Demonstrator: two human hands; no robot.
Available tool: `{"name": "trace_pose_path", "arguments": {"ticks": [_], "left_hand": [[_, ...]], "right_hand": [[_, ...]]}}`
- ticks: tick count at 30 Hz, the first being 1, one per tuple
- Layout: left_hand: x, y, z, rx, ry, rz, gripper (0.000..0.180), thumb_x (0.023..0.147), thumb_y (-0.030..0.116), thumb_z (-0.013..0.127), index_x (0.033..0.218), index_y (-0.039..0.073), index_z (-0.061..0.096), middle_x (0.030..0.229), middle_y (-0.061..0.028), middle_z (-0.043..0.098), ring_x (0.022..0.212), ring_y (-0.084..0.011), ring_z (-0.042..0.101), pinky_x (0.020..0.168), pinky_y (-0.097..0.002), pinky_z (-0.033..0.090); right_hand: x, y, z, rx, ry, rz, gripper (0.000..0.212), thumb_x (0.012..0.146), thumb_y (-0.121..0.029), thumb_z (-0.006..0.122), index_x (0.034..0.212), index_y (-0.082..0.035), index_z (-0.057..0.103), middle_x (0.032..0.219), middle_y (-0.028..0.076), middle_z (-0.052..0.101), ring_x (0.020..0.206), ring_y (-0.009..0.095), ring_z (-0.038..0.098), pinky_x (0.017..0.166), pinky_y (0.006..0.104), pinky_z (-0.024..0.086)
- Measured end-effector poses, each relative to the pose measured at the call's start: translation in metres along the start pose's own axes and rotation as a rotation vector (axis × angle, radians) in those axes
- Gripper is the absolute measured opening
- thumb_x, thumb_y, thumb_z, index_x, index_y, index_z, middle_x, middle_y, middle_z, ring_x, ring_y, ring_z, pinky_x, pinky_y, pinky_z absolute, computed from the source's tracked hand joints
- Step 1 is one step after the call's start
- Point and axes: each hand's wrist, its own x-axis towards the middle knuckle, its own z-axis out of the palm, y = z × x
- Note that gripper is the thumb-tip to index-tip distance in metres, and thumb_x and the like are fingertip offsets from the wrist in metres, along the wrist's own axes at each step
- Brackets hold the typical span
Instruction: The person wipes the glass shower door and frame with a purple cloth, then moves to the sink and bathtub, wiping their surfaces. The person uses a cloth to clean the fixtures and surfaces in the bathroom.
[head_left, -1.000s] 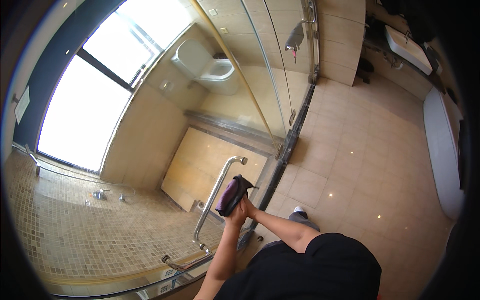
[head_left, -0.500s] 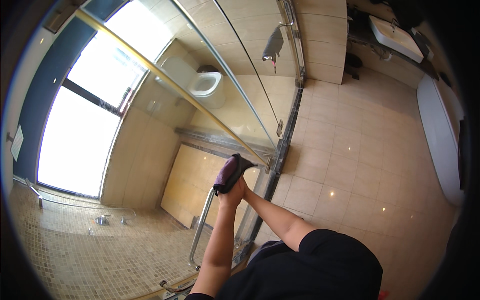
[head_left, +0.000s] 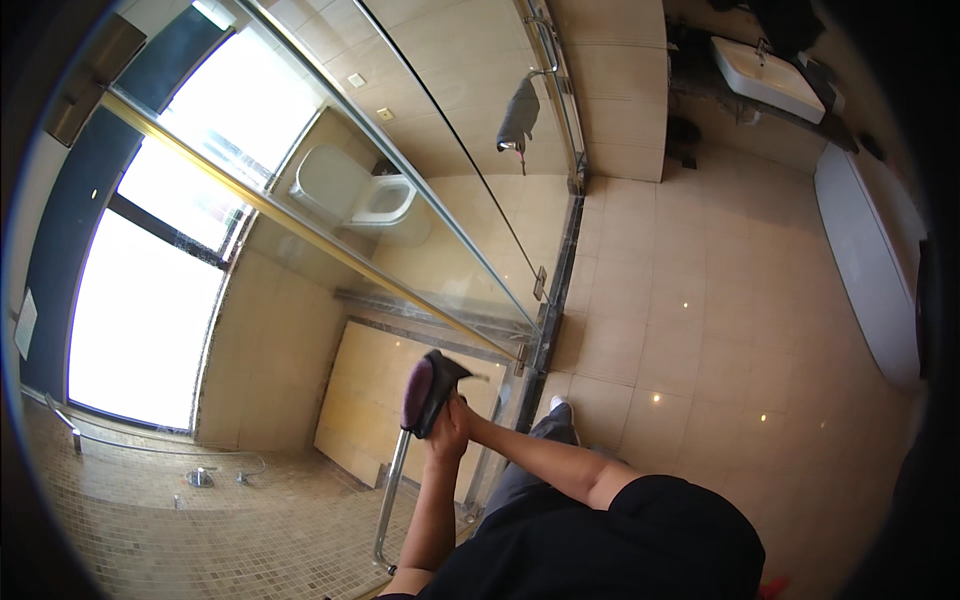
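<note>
In the lower middle, both my hands come together at a purple-and-black cleaning pad (head_left: 418,392), with a purple outer face and a black back. A dark pointed part of it sticks out to the right. My left hand (head_left: 446,434) is closed at its lower end, the fingers hidden behind it. Against the left one, my right hand (head_left: 459,415) is closed at the pad's black side, its fingers mostly covered. A metal door handle (head_left: 393,500) runs just below the pad, by the glass.
Glass panels with a gold-coloured rail (head_left: 270,208) stand ahead; behind them is a toilet (head_left: 385,200). A grey cloth (head_left: 518,118) hangs from another handle. At right are a washbasin (head_left: 765,82) and a white bathtub (head_left: 860,265). A dark sill (head_left: 560,285) edges the floor.
The view has shifted, and both hands with the pad have come lower and slightly left, the pad turning more upright. A trouser leg and a white-tipped foot have come into sight.
</note>
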Motion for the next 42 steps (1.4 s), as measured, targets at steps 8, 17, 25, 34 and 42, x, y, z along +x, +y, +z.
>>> {"name": "trace_pose_path", "arguments": {"ticks": [8,17,25,34,42], "left_hand": [[0.160,0.032,0.025,0.064,0.324,0.293,0.030,0.092,0.015,0.057,0.118,0.006,0.070,0.106,-0.0163,0.071,0.099,-0.0334,0.068,0.090,-0.0388,0.052],[0.148,-0.053,0.179,-0.153,0.081,0.049,0.039,0.084,0.014,0.067,0.121,0.001,0.066,0.119,-0.0194,0.067,0.113,-0.0353,0.063,0.100,-0.0420,0.048],[0.166,-0.050,0.179,0.069,0.066,0.159,0.035,0.086,0.013,0.062,0.118,0.002,0.067,0.116,-0.0211,0.067,0.108,-0.0403,0.063,0.097,-0.0472,0.049],[0.256,0.028,0.081,-0.296,0.186,0.219,0.039,0.097,0.009,0.044,0.131,-0.007,0.056,0.129,-0.0263,0.059,0.120,-0.0400,0.058,0.106,-0.0424,0.042],[0.295,0.018,0.140,-0.146,0.240,0.233,0.030,0.084,0.002,0.060,0.114,0.002,0.066,0.103,-0.0179,0.067,0.096,-0.0362,0.066,0.085,-0.0389,0.054]], "right_hand": [[0.158,0.035,-0.050,-0.107,0.130,-0.086,0.055,0.099,-0.031,0.048,0.149,-0.011,0.037,0.147,0.017,0.039,0.143,0.032,0.027,0.120,0.0497,0.013],[0.124,0.149,-0.055,-0.163,0.021,0.255,0.055,0.100,-0.031,0.048,0.149,-0.010,0.036,0.146,0.017,0.039,0.143,0.032,0.027,0.120,0.0493,0.014],[0.123,0.167,-0.066,-0.157,-0.060,0.326,0.055,0.100,-0.031,0.048,0.149,-0.010,0.034,0.146,0.018,0.039,0.143,0.031,0.027,0.119,0.0490,0.014],[0.231,0.125,-0.079,-0.062,-0.058,0.014,0.055,0.101,-0.032,0.047,0.149,-0.009,0.033,0.145,0.018,0.038,0.142,0.031,0.027,0.119,0.0486,0.015],[0.281,0.187,-0.086,0.637,-0.086,0.388,0.055,0.102,-0.032,0.047,0.149,-0.009,0.032,0.144,0.019,0.038,0.142,0.031,0.027,0.119,0.0482,0.015]]}}
